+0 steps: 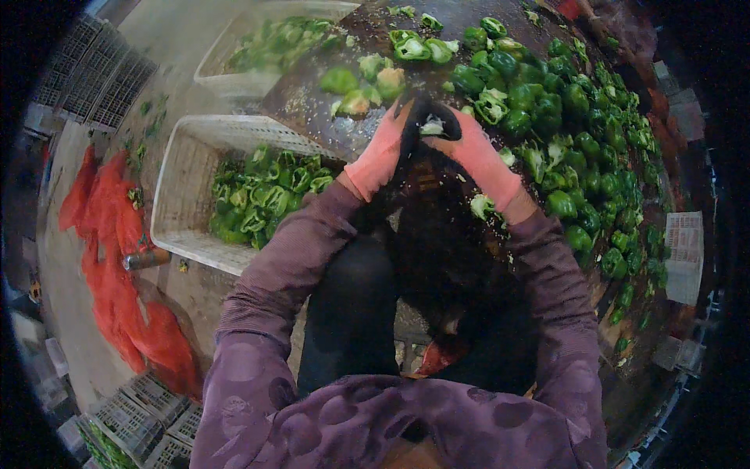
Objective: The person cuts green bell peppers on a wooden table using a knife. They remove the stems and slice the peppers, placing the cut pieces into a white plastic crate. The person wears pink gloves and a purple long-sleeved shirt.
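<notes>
My left hand (384, 144), in a pink glove with dark fingers, is closed near the table edge, its fingers meeting those of the right. My right hand (474, 154), gloved alike, curls its thumb and fingers around a pale piece of green pepper (432, 126). Dark gloves hide most of what lies between the two hands. Just beyond the left hand are cut pepper tops and cores (358, 102). To the right of my hands a large heap of whole green peppers (539, 98) covers the dark table (312, 105).
Left of my knees stands a white plastic crate (176, 184) holding cut pepper halves (269, 195). Another crate (209, 66) with peppers is beyond it. Red netting (117, 258) and a can (147, 259) lie on the floor. Stacked crates (94, 70) stand far left.
</notes>
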### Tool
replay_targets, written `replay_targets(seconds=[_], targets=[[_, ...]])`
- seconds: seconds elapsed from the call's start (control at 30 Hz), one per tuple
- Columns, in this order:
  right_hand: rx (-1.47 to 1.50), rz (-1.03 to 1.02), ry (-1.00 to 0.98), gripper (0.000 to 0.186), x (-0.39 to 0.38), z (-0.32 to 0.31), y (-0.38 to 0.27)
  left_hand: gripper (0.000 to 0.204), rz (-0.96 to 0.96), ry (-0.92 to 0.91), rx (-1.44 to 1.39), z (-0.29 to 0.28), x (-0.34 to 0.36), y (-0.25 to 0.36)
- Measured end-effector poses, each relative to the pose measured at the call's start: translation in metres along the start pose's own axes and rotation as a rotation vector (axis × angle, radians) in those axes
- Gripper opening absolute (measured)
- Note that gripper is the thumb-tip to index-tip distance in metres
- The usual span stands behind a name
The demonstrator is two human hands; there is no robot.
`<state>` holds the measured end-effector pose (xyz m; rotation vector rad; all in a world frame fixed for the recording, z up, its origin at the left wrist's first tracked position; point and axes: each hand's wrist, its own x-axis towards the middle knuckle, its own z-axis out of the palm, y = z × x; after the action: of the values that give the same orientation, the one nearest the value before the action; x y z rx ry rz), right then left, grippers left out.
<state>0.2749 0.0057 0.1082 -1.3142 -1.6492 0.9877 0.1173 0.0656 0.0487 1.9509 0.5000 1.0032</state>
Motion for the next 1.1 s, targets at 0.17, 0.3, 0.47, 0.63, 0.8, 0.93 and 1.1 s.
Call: replay_targets(seconds=[0.17,0.3,0.47,0.63,0.8,0.93,1.1], targets=[[-0.652,-0.177,0.245,0.037,-0.012,0.017,-0.011,0.034,-0.259,0.195,-0.126,0.009,-0.007,0.018],[-0.661,0.138,0.315,0.040,0.018,-0.004,0.001,0.040,-0.288,0.402,-0.149,-0.009,-0.023,-0.013],[-1.199,-0.035,0.155,0.055,0.087,-0.031,0.027,0.045,-0.338,0.346,0.276,-0.071,-0.057,0.042],[-1.270,0.017,-0.037,0.052,0.162,-0.021,0.057,0.041,-0.408,0.298,0.444,-0.091,-0.058,0.064],[-1.006,-0.066,0.251,0.072,0.134,-0.014,0.082,0.036,-0.424,0.459,-0.213,-0.066,-0.022,0.018],[-0.524,-0.079,0.264,0.071,0.069,0.006,0.016,0.040,-0.416,0.418,-0.452,-0.031,0.023,0.006],[-0.314,-0.295,0.276,0.060,0.010,0.013,-0.025,0.037,-0.536,0.383,-0.585,-0.018,0.020,0.013]])
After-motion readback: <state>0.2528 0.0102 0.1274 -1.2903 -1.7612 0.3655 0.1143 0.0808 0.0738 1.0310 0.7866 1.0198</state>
